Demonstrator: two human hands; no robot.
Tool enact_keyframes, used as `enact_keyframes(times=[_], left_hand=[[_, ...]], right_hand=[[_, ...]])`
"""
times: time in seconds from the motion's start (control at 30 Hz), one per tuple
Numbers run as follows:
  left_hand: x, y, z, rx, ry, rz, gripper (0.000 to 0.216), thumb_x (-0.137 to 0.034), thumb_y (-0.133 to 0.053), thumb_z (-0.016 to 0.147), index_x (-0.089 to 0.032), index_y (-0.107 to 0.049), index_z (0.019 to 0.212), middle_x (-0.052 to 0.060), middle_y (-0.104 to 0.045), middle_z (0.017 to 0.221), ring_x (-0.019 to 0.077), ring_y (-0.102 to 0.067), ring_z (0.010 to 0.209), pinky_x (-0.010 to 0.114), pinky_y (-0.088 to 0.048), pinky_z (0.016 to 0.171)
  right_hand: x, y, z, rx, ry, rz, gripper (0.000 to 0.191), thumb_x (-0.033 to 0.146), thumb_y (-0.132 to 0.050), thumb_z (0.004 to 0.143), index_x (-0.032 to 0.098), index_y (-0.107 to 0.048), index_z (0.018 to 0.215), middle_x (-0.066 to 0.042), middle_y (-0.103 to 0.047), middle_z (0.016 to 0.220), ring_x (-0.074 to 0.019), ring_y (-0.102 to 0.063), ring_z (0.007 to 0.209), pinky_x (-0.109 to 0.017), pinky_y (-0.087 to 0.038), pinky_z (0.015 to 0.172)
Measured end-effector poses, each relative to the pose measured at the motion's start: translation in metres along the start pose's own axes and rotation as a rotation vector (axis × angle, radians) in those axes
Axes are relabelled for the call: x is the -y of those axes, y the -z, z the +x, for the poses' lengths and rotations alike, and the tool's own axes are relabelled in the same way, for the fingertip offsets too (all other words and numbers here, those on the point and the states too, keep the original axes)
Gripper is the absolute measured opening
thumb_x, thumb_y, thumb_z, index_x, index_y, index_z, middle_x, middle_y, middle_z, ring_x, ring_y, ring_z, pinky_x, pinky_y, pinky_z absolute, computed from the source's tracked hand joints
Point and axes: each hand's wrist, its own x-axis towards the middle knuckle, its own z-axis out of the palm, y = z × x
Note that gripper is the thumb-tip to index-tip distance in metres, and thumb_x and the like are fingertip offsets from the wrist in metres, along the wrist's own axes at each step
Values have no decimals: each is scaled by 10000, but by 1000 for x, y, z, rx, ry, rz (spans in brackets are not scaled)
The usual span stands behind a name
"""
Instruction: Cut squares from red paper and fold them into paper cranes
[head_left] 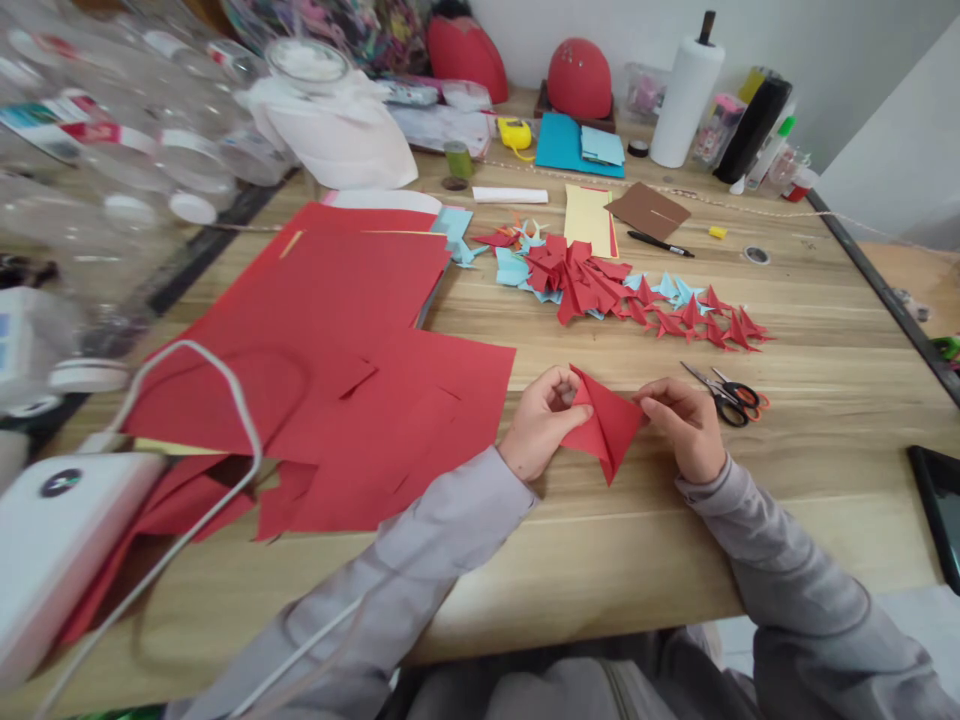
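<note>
Head view: left hand [541, 420] and right hand [686, 425] are gripping one part-folded paper [613, 415]. Folded pieces [577, 280] are lying beyond; sheets [360, 290] are lying unfolded.

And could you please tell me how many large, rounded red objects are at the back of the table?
2: the left object, behind plastic packs, and the right object, behind the blue paper. More may be hidden.

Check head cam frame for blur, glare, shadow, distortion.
Head view: held red paper fairly sharp, plastic bottles at left smeared; soft shadow from white cable on red sheets; pale sheen on table toward its front edge; wide-angle stretch toward corners, notably white device.
</note>
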Motion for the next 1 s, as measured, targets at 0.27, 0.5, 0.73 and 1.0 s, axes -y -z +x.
enact_keyframes(times=[0.27, 0.5, 0.73, 1.0], left_hand=[[0, 1, 0, -15, -4, 15, 193, -192, -697, 600, -170, -554, 728, -42, -524, 675, 96, -457, 631, 222, -345, 611], [-2, 1, 1, -51, 43, -64, 150, -159, -669, 558, -163, -583, 680, -35, -560, 658, 94, -478, 608, 218, -343, 589], [-4, 5, 4, -128, 23, -94, 151, -171, -678, 542, -160, -589, 664, -34, -566, 628, 92, -485, 580, 222, -353, 576], [-4, 3, 5, -155, -11, -96, 187, -193, -715, 563, -168, -574, 684, -37, -571, 668, 92, -496, 620, 217, -360, 594]], right_hand=[[3, 3, -1, 169, -24, -61, 297, 436, -660, 753, 166, -606, 643, 0, -589, 541, -116, -525, 496, -255, -422, 503], [-1, 1, -2, 189, 55, -136, 296, 433, -593, 817, 186, -531, 665, 22, -536, 542, -103, -487, 498, -244, -396, 496], [-7, 5, 6, -120, 91, -125, 353, 468, -553, 838, 206, -481, 613, 36, -493, 475, -97, -442, 445, -245, -370, 474], [-8, 0, 2, -71, 127, -93, 281, 452, -600, 818, 201, -555, 938, 19, -578, 677, -117, -543, 590, -258, -440, 568]])
